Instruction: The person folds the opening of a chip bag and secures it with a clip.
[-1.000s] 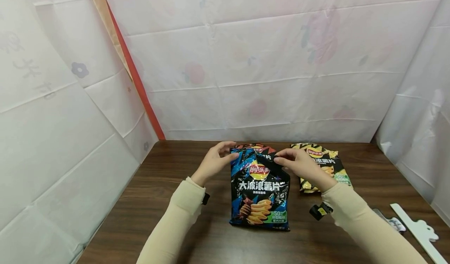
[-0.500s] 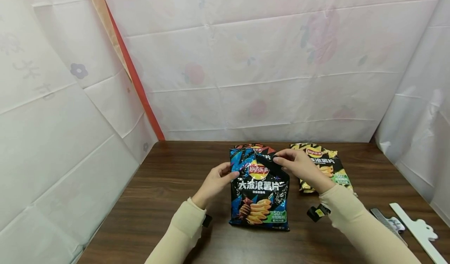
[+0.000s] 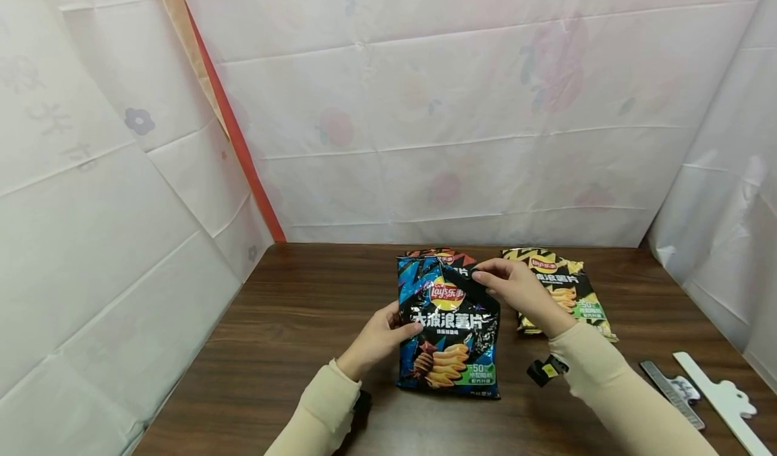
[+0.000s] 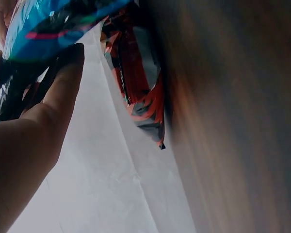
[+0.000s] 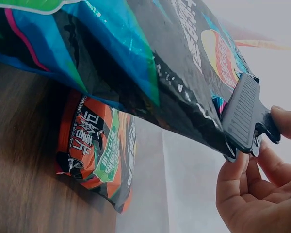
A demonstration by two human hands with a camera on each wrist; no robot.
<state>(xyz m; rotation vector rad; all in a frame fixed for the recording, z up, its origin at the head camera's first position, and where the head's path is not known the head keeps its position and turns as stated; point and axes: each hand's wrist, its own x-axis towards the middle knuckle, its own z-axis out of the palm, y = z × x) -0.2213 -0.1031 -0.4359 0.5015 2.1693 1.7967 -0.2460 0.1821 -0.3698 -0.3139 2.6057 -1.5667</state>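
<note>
**Head view: left hand slides down the blue bag while the clip stays pinched at the top**

Head view first. The glossy black-and-blue crisp bag (image 3: 448, 326) stands nearly upright on the dark wooden worktop (image 3: 291, 348), near its middle. A second ago the left hand (image 3: 381, 338) was up at the bag's top left corner; now it sits lower, fingers curled round the bag's left edge about halfway down. The right hand (image 3: 516, 293) has not shifted: it stays at the top right corner, pinching there. By my reading, the lower grip steadies the bag while the top is worked on. Behind the blue bag lies a red-and-black crisp bag (image 3: 442, 255), mostly hidden, and to the right a yellow-and-black crisp bag (image 3: 561, 287) lies flat. A grey ridged clip (image 3: 672, 394) and a white plastic strip (image 3: 716, 395) rest near the right front edge.

Left wrist view. The left hand (image 4: 34, 126) presses its thumb and fingers against the blue bag (image 4: 48, 24); the red-and-black bag (image 4: 138, 77) lies on the blurred worktop (image 4: 233, 116) beyond.

Right wrist view. The right hand (image 5: 254, 189) pinches a dark ridged plastic clip (image 5: 242, 114) that sits on the top edge of the blue bag (image 5: 136, 53), thumb and fingertips closed on the clip's handles. The red-and-black bag (image 5: 99, 145) lies underneath on the worktop (image 5: 19, 160).
</note>
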